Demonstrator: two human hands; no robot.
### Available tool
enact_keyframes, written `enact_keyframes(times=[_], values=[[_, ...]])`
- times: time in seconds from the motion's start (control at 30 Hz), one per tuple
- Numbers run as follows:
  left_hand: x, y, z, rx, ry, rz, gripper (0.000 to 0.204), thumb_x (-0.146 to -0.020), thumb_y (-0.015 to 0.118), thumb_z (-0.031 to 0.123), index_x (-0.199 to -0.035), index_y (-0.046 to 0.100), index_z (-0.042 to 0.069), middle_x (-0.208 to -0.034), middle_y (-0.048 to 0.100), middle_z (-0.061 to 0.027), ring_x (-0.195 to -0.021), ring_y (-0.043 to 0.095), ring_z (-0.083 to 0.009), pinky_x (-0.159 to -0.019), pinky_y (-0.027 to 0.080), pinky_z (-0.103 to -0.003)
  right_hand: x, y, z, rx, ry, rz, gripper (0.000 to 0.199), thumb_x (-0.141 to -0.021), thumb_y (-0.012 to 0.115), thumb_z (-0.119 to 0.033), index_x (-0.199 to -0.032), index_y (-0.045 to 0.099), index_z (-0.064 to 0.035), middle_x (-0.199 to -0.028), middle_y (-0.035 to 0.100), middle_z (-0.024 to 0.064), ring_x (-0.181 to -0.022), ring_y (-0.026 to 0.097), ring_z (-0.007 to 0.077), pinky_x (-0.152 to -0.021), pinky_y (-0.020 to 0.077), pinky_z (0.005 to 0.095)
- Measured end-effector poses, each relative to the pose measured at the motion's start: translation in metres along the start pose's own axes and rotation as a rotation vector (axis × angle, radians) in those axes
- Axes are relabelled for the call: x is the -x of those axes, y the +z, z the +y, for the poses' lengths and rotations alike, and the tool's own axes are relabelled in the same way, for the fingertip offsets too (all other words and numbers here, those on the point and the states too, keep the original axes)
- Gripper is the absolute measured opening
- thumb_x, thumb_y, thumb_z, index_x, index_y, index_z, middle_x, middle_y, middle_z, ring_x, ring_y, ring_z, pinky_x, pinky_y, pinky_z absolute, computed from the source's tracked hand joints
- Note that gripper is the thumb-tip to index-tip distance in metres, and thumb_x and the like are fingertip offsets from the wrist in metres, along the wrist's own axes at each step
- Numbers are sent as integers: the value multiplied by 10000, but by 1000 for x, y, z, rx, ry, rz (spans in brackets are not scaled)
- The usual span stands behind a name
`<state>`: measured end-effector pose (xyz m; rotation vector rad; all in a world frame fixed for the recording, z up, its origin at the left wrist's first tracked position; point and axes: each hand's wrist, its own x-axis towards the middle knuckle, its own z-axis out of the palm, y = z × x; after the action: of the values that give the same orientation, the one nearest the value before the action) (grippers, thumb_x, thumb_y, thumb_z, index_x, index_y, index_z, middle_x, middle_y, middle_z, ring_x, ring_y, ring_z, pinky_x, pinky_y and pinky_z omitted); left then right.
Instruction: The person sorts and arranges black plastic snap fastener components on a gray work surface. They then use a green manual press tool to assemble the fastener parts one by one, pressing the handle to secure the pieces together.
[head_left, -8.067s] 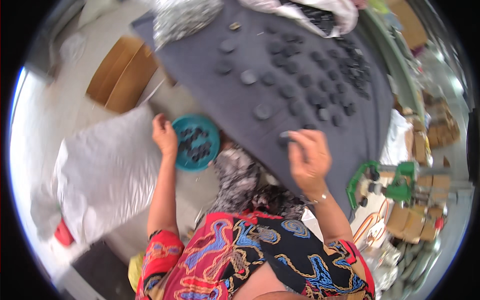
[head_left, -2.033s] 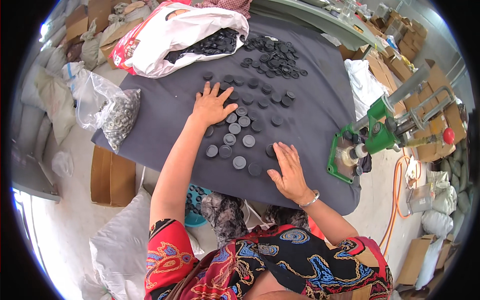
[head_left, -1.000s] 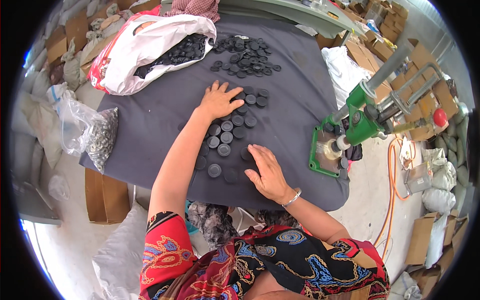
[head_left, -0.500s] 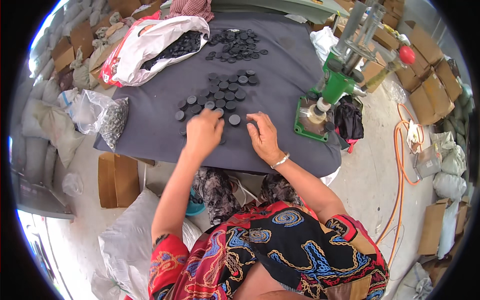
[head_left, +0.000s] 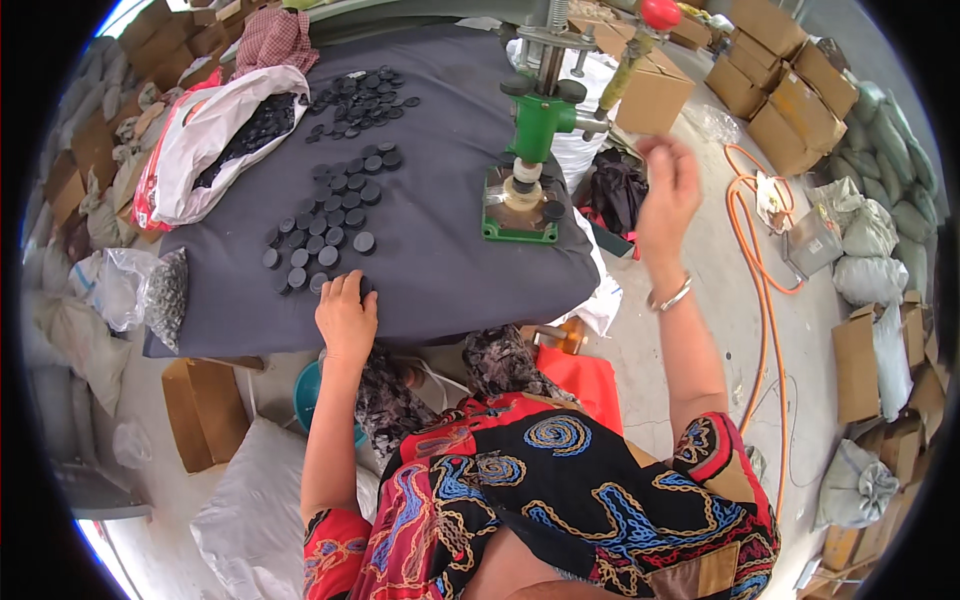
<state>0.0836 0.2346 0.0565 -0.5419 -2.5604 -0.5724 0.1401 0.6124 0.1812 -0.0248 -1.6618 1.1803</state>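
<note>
My left hand [head_left: 346, 318] is low over the near part of the cloth-covered table, with its fingers bent down and closed around a black round cap [head_left: 368, 286], partly hidden. Several similar black caps [head_left: 337, 218] lie in a loose group just beyond it. To the right, my right hand [head_left: 668, 195] is raised in the air past the table's edge, a little blurred, its fingers slightly curled and apart with nothing visible in them. It is nearest to the lever of a green hand press [head_left: 535, 135], below the red ball knob [head_left: 660, 13], and does not touch it.
Thinner black discs [head_left: 365, 100] lie farther back, beside a white bag [head_left: 185, 165] of dark pieces. A clear bag of small metal parts [head_left: 167, 298] sits at the left edge. Cardboard boxes [head_left: 655, 92] and an orange hose [head_left: 762, 290] are on the right.
The view has turned right, so the table sits farther left. My right hand has left the tabletop and risen beside the press. My left hand has come back to the near side of the caps.
</note>
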Motion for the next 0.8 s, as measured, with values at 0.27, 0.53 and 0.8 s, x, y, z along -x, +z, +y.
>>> enact_keyframes(times=[0.27,0.53,0.8], values=[[-80,35,110,618,12,-10,576,-729,708,46,-1273,523,0,-1100,640,-209,-1028,617,-360,-865,497,-412,-138,19,-39,-356,-116,-63,401,-985,516,-272,-1175,593,73,-911,648,110,-817,643,186,-766,542,313],[-125,94,153,592,27,-122,674,-716,721,48,-1339,469,7,-1075,656,-187,-978,623,-345,-849,494,-417,-184,46,-50,-353,263,-485,380,-967,552,-339,-1045,643,21,-717,600,56,-580,580,138,-480,463,241],[-129,109,164,719,4,-105,680,-690,758,73,-1311,491,-2,-1065,683,-145,-1039,577,-325,-899,470,-414,-176,50,-47,-345,220,-450,303,-967,541,-282,-1045,659,-14,-613,486,-4,-481,470,89,-417,376,227]])
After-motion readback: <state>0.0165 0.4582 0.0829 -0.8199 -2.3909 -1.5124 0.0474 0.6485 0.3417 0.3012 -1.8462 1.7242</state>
